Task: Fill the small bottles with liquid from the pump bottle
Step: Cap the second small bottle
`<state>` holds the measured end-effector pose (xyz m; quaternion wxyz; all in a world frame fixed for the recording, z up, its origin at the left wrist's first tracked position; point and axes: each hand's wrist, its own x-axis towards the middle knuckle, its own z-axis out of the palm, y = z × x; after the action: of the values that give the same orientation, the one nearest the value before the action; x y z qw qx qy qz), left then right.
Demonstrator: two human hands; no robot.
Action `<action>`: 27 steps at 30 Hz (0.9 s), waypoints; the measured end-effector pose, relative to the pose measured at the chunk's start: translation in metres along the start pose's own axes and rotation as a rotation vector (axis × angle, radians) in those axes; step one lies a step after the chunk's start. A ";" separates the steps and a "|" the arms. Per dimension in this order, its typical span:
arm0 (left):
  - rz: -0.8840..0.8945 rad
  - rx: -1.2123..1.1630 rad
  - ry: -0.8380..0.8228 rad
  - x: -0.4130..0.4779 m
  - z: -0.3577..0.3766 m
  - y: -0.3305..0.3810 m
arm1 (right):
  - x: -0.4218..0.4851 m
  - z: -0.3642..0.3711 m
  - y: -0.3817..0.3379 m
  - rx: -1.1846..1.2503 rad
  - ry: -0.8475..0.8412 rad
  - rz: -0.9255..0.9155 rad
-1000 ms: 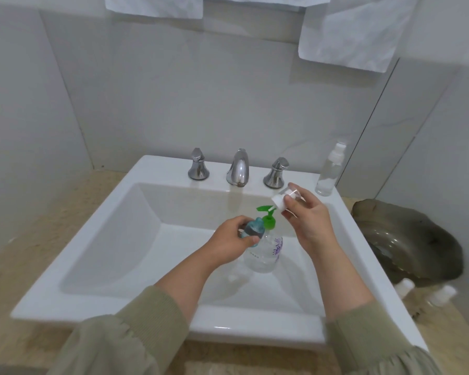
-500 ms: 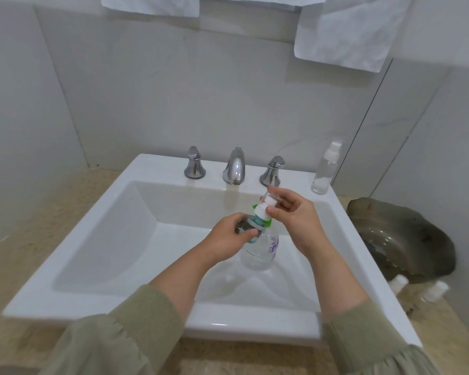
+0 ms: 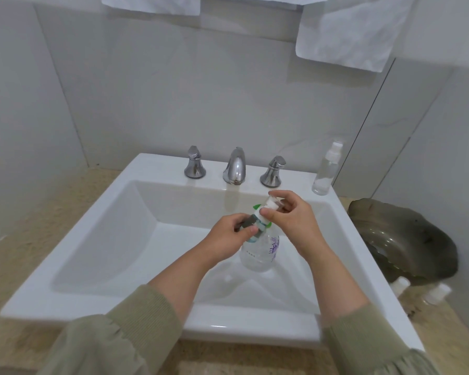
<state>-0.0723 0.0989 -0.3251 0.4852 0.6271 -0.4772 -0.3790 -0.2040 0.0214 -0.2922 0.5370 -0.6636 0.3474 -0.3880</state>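
Note:
A clear pump bottle (image 3: 259, 251) with a green pump head and a purple print hangs over the white sink basin (image 3: 125, 226). My left hand (image 3: 229, 236) grips its neck just below the pump. My right hand (image 3: 291, 220) pinches a small clear bottle (image 3: 271, 204) with a white neck, tilted and pressed against the green pump nozzle, which it mostly hides. A taller clear spray bottle (image 3: 326, 170) stands upright on the sink's back right corner.
Chrome faucet (image 3: 235, 166) and two handles line the sink's back edge. A dark shell-shaped dish (image 3: 406, 239) lies on the beige counter to the right, with two small white-capped bottles (image 3: 420, 289) in front of it. White towels hang above.
My right hand has brought the small bottle down from beside the green nozzle onto the pump head. My left hand keeps the same grip on the pump bottle's neck.

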 end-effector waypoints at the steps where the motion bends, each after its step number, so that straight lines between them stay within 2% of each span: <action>1: -0.001 0.005 -0.003 0.000 0.000 0.000 | 0.000 0.001 0.000 -0.045 0.004 -0.007; 3: -0.001 0.008 -0.009 0.000 0.000 0.000 | -0.001 0.001 -0.001 -0.077 -0.030 -0.012; 9: -0.004 0.015 -0.006 0.000 0.000 -0.001 | 0.002 -0.015 0.003 0.107 -0.225 -0.010; 16: 0.003 0.073 -0.010 0.001 0.001 -0.001 | 0.001 -0.006 0.001 -0.007 -0.077 -0.008; 23: 0.014 0.075 0.010 0.001 0.000 0.000 | 0.003 -0.012 0.004 0.106 -0.223 0.010; 27: 0.025 0.112 0.006 0.001 0.002 0.000 | 0.001 -0.009 0.002 0.033 -0.137 0.006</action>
<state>-0.0733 0.0976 -0.3259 0.4554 0.6487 -0.5038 -0.3436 -0.2114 0.0160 -0.2927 0.5714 -0.6786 0.3056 -0.3459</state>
